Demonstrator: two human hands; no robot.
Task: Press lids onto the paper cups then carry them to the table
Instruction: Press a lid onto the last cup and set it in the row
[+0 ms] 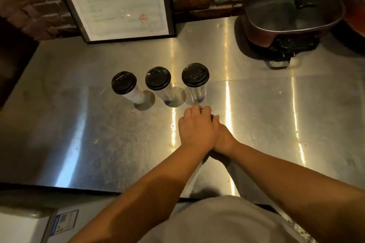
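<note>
Three tall paper cups stand in a row on the steel counter (256,116), each capped with a black lid: the left cup (124,82), the middle cup (158,78) and the right cup (195,74). Just in front of the right cup, both my hands are stacked on a fourth black lid (201,111), of which only slivers show past my fingers. My left hand (197,130) lies on top with its fingers curled over the lid's far edge. My right hand (225,140) is partly tucked under it. The cup below is hidden by my hands and arms.
A framed certificate (118,0) leans on the brick wall at the back. A dark electric pot (292,10) with a lid and cable sits at the back right. A white box (25,227) lies below the counter's front edge at lower left.
</note>
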